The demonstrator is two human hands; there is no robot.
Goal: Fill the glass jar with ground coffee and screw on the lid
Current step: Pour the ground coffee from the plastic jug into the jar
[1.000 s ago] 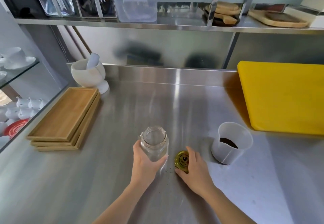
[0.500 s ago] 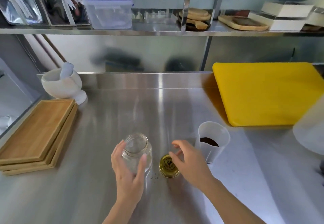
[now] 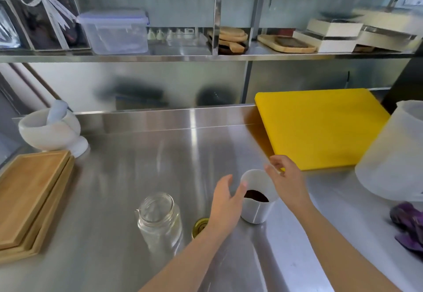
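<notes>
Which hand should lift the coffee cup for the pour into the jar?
Right. The right hand is open at the far rim of the white cup, clear of the open jar. The left hand reaches across the gold lid.

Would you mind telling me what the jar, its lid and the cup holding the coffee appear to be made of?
The jar looks like clear glass: the counter shows through it. The lid, partly hidden by an arm, seems gold-coloured metal with a sheen. The cup looks like white, matte, slightly translucent plastic.

yellow cutting board (image 3: 320, 129), gold lid (image 3: 199, 225), purple cloth (image 3: 407, 225)
</notes>
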